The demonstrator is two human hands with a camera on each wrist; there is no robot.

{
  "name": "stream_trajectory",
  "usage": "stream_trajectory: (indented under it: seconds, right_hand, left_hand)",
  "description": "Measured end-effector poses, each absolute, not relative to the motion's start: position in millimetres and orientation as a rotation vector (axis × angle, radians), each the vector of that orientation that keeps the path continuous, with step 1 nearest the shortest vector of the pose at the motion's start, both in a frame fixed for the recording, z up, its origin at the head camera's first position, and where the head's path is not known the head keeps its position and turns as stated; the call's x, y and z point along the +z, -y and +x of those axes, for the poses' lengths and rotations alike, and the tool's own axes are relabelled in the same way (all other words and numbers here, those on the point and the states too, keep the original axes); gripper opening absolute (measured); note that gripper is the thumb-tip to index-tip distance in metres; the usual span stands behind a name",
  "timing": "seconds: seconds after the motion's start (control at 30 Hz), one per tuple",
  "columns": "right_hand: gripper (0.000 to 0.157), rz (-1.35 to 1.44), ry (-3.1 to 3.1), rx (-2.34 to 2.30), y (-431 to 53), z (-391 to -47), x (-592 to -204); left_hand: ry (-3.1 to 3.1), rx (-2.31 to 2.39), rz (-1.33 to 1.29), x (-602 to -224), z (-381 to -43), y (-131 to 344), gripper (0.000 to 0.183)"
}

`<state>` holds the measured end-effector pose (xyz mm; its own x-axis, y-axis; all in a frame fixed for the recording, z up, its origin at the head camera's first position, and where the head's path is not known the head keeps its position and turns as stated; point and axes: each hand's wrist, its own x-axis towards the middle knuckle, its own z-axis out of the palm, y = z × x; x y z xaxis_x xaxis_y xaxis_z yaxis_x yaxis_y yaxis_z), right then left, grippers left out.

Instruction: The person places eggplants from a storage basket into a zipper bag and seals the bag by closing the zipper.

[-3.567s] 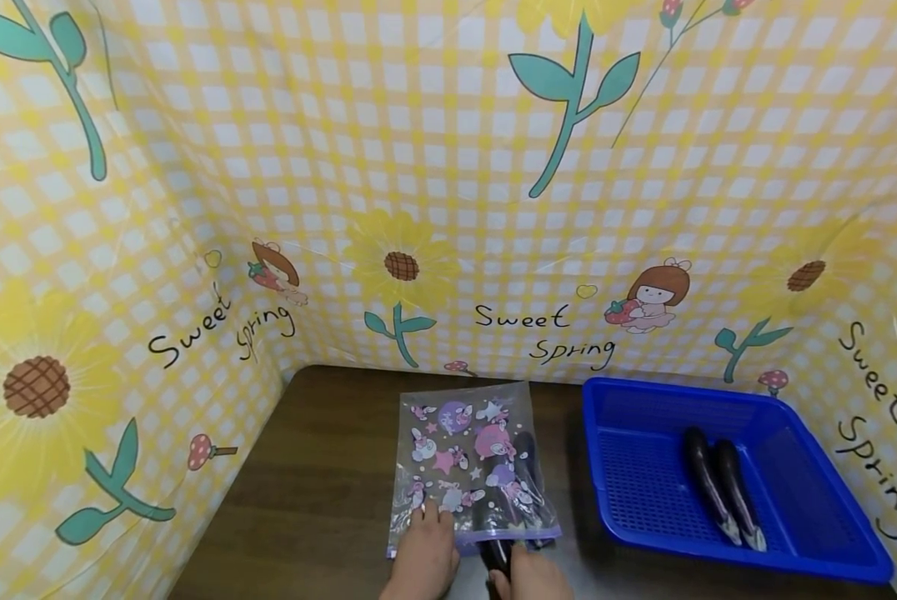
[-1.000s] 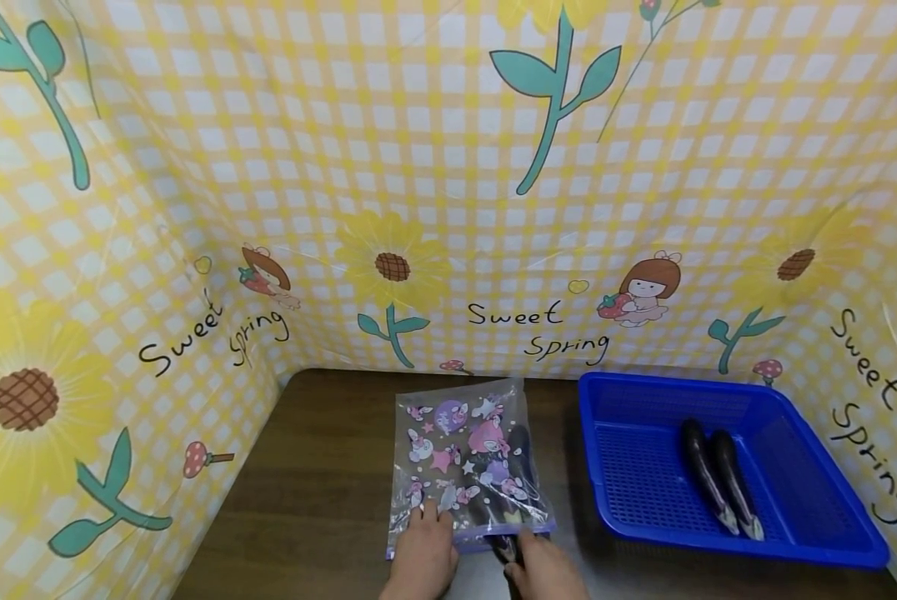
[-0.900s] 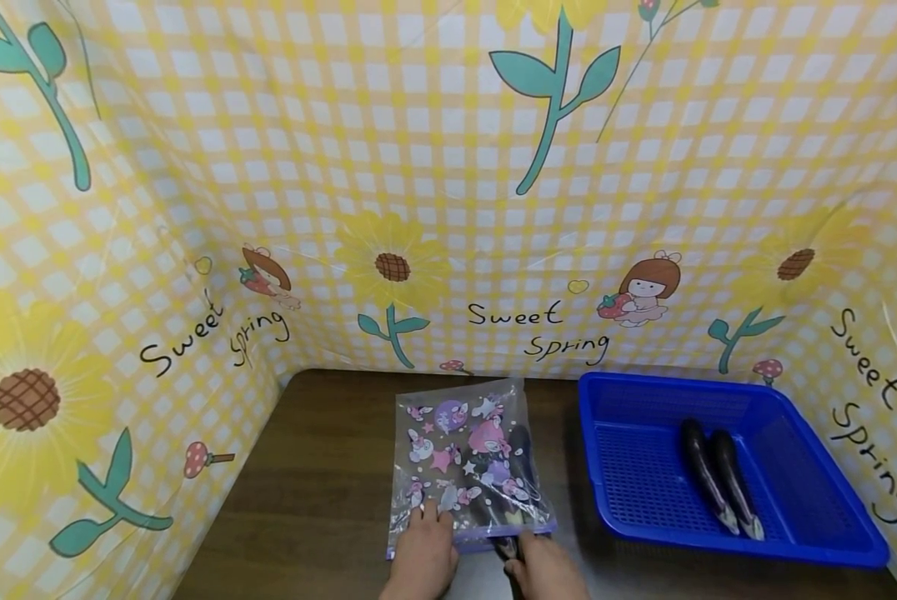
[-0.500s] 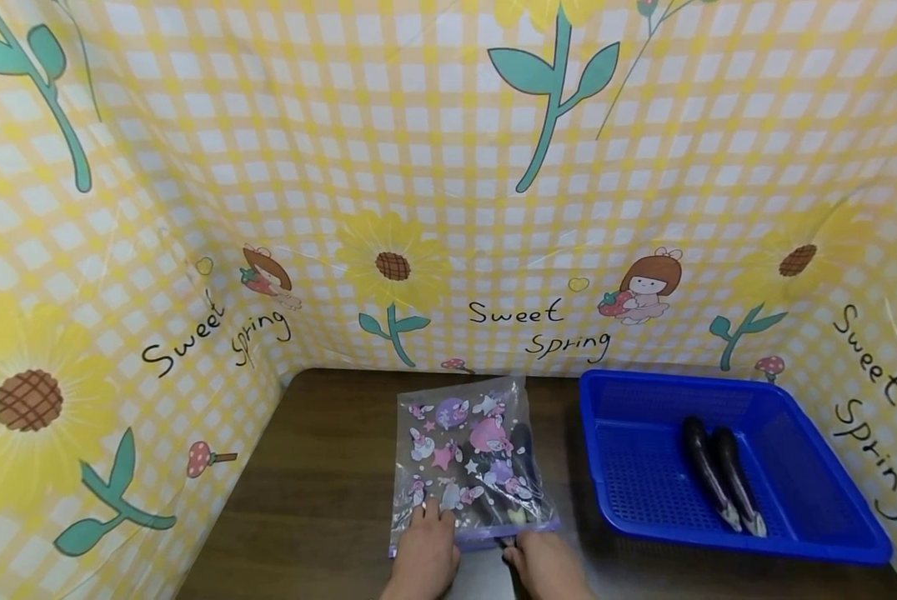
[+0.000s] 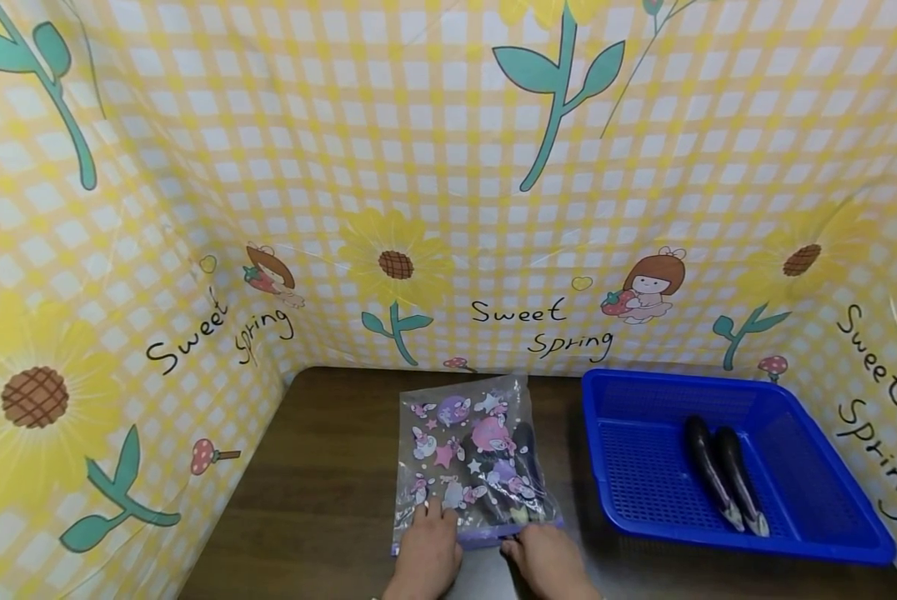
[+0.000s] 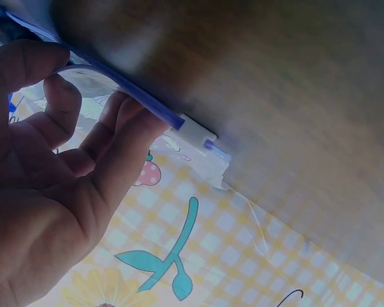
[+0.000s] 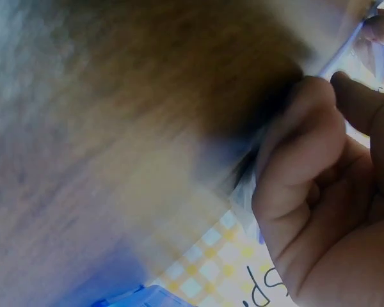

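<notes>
A clear zip bag (image 5: 426, 437) with pink and purple cartoon prints lies flat on the table, its purple-edged mouth facing me. Dark eggplants (image 5: 526, 454) show through its right half, one with a pale green stem end near the mouth. At the left of the mouth my left hand (image 5: 428, 550) holds the bag's edge between curled fingers and thumb. The left wrist view shows a white slider (image 6: 195, 131) on the purple strip beside the fingers. My right hand (image 5: 544, 560) pinches at the right part of the mouth, fingers curled; its fingertips hide the edge there.
A blue plastic basket (image 5: 606, 492) stands to the right of the bag, with two eggplants (image 5: 732, 475) lying side by side in it. A yellow checked cloth (image 5: 448, 200) with printed flowers surrounds the brown wooden table (image 5: 328, 467) at the back and sides.
The eggplant in my right hand has slid forward into the bag, and its stem end no longer sticks out. The right hand has moved to the bag's mouth; the left stays put.
</notes>
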<state>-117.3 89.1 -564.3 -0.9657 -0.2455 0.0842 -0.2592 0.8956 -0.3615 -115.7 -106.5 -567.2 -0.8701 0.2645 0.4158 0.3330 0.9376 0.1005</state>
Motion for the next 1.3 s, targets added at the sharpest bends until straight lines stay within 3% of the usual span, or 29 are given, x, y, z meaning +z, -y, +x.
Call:
stream_trajectory:
  seconds: [0.23,0.53,0.8,1.03,1.3]
  right_hand:
    - [0.034,0.423,3.104,0.647,-95.7,-111.8,-544.5]
    - [0.031,0.626,2.986,0.723,-121.3,-116.9,-484.2]
    - [0.023,0.557,3.015,0.808,-176.1,-140.8,-430.6]
    - [0.022,0.332,3.168,0.758,-230.9,-158.9,-424.5]
    - [0.026,0.198,3.318,0.437,-285.9,-180.9,-443.6]
  left_hand:
    - [2.662,-0.222,-0.437,-571.1,-117.2,106.4,0.025]
    - [2.706,-0.244,-0.412,-570.7,-114.5,104.9,0.029]
    - [2.833,-0.277,-0.278,-570.6,-111.1,90.7,0.069]
    - [2.938,-0.208,-0.09,-570.5,-110.2,78.5,0.094]
    - [2.94,-0.171,0.024,-572.4,-112.8,65.5,0.093]
